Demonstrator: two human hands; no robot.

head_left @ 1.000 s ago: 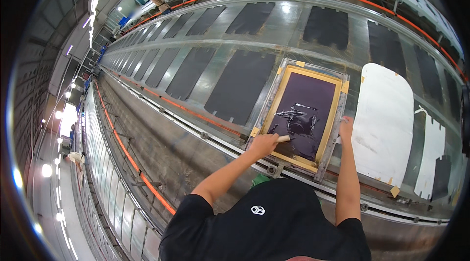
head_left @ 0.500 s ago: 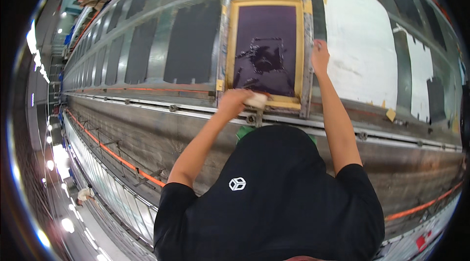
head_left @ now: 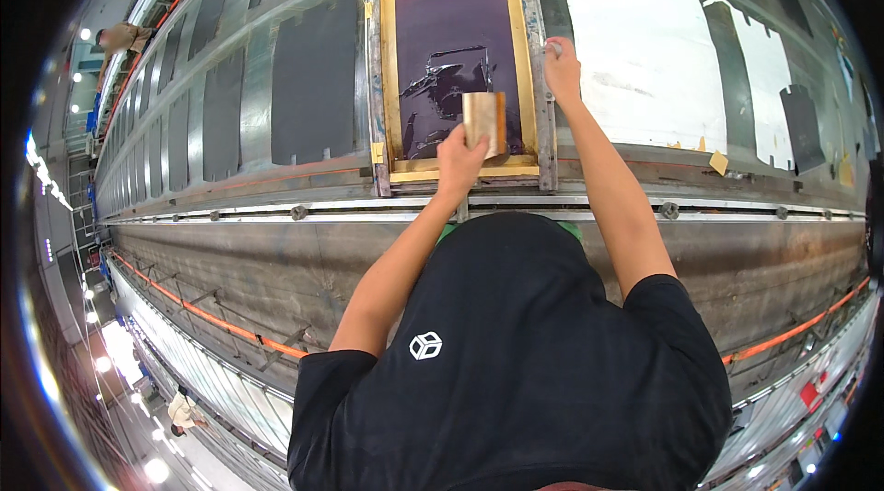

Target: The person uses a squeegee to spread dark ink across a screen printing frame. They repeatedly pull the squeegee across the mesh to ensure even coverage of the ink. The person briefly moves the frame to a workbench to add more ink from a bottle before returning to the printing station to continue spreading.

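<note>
A printing screen (head_left: 376,77) with a metal frame and yellow tape border lies on the long table, dark purple mesh (head_left: 442,17) inside it. Glossy dark ink (head_left: 425,127) is smeared over the mesh's lower half. My left hand (head_left: 460,158) is closed round a squeegee (head_left: 481,118) with a pale wooden grip and a brownish-orange edge, held over the lower right of the mesh. My right hand (head_left: 563,69) is closed at the frame's right side, around a small whitish part that I cannot make out.
Dark grey fabric panels (head_left: 313,77) lie in a row leftward along the table. To the right are a large white sheet (head_left: 640,49) and a smaller white piece (head_left: 762,77). A metal rail (head_left: 368,213) runs along the near edge. Other people (head_left: 124,37) stand far left.
My left hand has turned the squeegee upright and brought it from the frame's near border onto the inked mesh. The whole view has shifted, with the screen now further left and up.
</note>
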